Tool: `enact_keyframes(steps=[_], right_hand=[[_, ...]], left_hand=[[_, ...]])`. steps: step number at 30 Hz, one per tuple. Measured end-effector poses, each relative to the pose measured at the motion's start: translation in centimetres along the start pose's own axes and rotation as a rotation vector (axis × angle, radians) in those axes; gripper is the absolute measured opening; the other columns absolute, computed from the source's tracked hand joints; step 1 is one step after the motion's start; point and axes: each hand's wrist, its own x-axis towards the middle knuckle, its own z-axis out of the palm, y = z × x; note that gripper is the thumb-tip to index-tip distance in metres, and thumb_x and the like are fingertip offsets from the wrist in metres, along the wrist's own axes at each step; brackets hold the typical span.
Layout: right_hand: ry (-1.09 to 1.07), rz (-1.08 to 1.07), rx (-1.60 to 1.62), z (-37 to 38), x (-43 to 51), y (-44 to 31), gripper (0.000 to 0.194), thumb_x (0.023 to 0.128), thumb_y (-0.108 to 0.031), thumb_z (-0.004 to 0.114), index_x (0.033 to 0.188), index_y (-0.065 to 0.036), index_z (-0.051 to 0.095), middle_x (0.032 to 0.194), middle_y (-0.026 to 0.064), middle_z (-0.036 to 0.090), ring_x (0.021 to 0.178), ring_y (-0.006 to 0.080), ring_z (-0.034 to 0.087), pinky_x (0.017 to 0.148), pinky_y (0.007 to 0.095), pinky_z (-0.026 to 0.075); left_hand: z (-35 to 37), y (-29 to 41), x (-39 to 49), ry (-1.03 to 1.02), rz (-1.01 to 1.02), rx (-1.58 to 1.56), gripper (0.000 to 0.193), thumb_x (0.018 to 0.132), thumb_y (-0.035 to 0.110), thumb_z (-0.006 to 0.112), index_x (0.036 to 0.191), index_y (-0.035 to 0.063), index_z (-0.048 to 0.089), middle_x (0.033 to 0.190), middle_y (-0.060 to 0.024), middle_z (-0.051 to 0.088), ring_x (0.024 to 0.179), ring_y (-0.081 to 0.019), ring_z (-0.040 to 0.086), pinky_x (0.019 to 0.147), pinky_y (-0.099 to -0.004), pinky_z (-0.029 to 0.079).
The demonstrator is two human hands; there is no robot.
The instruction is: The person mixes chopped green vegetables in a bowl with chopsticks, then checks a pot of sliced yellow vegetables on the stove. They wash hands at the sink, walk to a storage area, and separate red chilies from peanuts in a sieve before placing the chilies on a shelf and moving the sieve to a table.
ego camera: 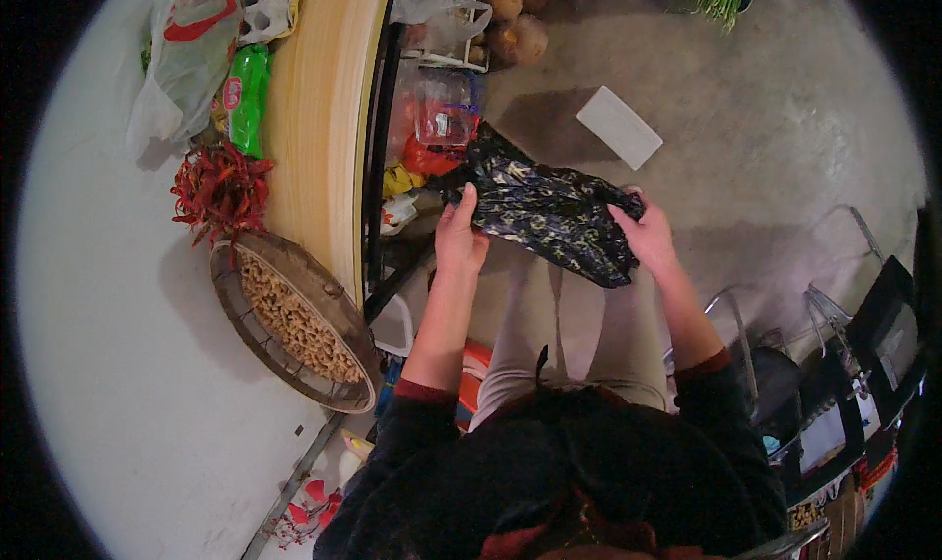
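Between my two hands a dark patterned cloth or thin bag (pixel 552 218) is stretched out, crumpled, with light flecks; which of the two it is I cannot tell. My left hand (pixel 461 230) grips its left end, thumb on top. The right end is pinched in my right hand (pixel 642 229), near the corner. Part of the dark material reaches up and left towards the shelf. Below it show my legs in light trousers. A white rectangular block or box (pixel 620 127) lies on the floor beyond my right hand.
On the wooden tabletop (pixel 316 118) at left lie dried red chillies (pixel 223 188), a green packet (pixel 249 100) and a woven basket (pixel 294 324) of peanuts. Under its edge stand a clear plastic container (pixel 444 107) and a white rack (pixel 471 58). Metal-framed chairs (pixel 817 383) stand at right.
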Motion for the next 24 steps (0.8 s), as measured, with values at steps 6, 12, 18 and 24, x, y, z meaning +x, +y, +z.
enact_keyframes(steps=[6,12,18,24], right_hand=[[-0.403,-0.237,0.311,0.4,-1.7,4.0,0.07,0.089,-0.016,0.07,0.149,-0.003,0.037,0.138,0.0089,0.053,0.124,0.0168,0.05,0.108,0.0323,0.036],[-0.015,0.052,0.171,7.2,3.5,14.5,0.052,0.086,-0.011,0.069,0.133,0.001,0.05,0.117,0.0143,0.066,0.109,0.0225,0.062,0.097,0.0343,0.046],[0.066,0.235,0.378,13.7,7.7,23.6,0.046,0.09,-0.008,0.064,0.133,0.002,0.049,0.121,0.0159,0.063,0.111,0.0245,0.06,0.099,0.0342,0.044],[0.007,0.134,0.284,14.2,8.0,24.5,0.044,0.094,-0.007,0.061,0.134,0.004,0.047,0.126,0.0149,0.059,0.117,0.0234,0.057,0.103,0.0339,0.041]], left_hand=[[-1.2,-2.4,-0.7,-0.049,-0.091,0.222,0.032,0.092,0.023,0.071,0.118,0.0081,0.059,0.116,-0.0042,0.064,0.107,-0.0191,0.061,0.088,-0.0384,0.052],[-4.4,-4.8,9.2,0.117,0.062,0.506,0.056,0.096,0.038,0.064,0.134,0.001,0.05,0.124,-0.0092,0.058,0.108,-0.0202,0.059,0.093,-0.0366,0.049],[-8.7,-2.1,20.3,0.237,0.62,0.976,0.053,0.096,0.014,0.06,0.143,0.0,0.041,0.138,-0.0173,0.05,0.126,-0.0248,0.051,0.107,-0.0359,0.04],[-8.4,2.2,31.9,0.385,0.84,1.381,0.067,0.087,0.002,0.058,0.15,0.0024,0.032,0.148,-0.0239,0.039,0.139,-0.0398,0.035,0.115,-0.0427,0.03]])
